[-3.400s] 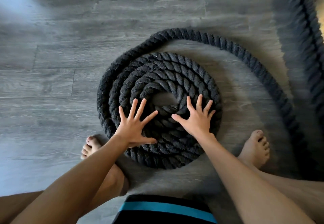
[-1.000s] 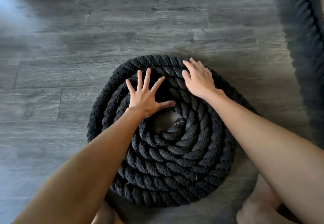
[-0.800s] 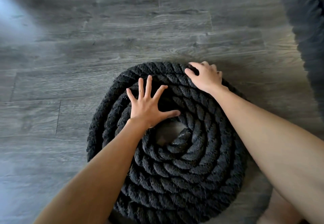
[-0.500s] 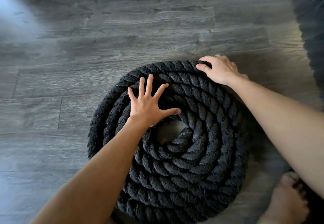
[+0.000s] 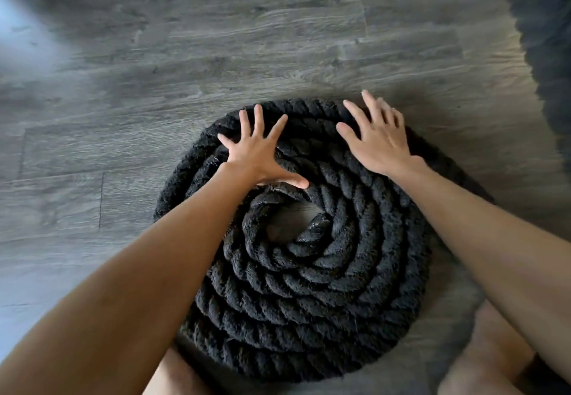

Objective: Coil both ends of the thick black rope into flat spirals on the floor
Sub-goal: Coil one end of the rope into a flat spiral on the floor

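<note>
On the floor point(image 5: 216, 55), grey wood-grain planks run across the head view, with a pale glare of light at the left edge. No wall or furniture shows.

One thick black rope point(image 5: 324, 286) lies in the middle of the view as a single flat spiral, about five or six turns packed side by side. A small gap at its centre shows bare plank, and the rope's inner end point(image 5: 315, 228) curls into that gap.

Two hands rest on the far side of the spiral. The left hand point(image 5: 259, 153) lies palm down on the far-left turns, its fingers point(image 5: 258, 116) straight and spread wide, the thumb reaching toward the inner turns. The right hand point(image 5: 380, 144) lies palm down on the far-right outer turns, fingers point(image 5: 355, 113) also straight and apart, the tips reaching the spiral's outer edge. Neither hand curls round the rope. Two bare forearms cross over the spiral from the bottom corners.

At the upper right, one dark mass point(image 5: 547, 39) runs down the frame edge. It is too blurred to say more than that it looks like black rope, and it is cut off by the frame. The right hand's fingertips are smeared by motion. Two bare legs point(image 5: 494, 354) show at the bottom edge, cut off, one just beside the spiral's near rim. The forearms hide parts of the turns under them.
</note>
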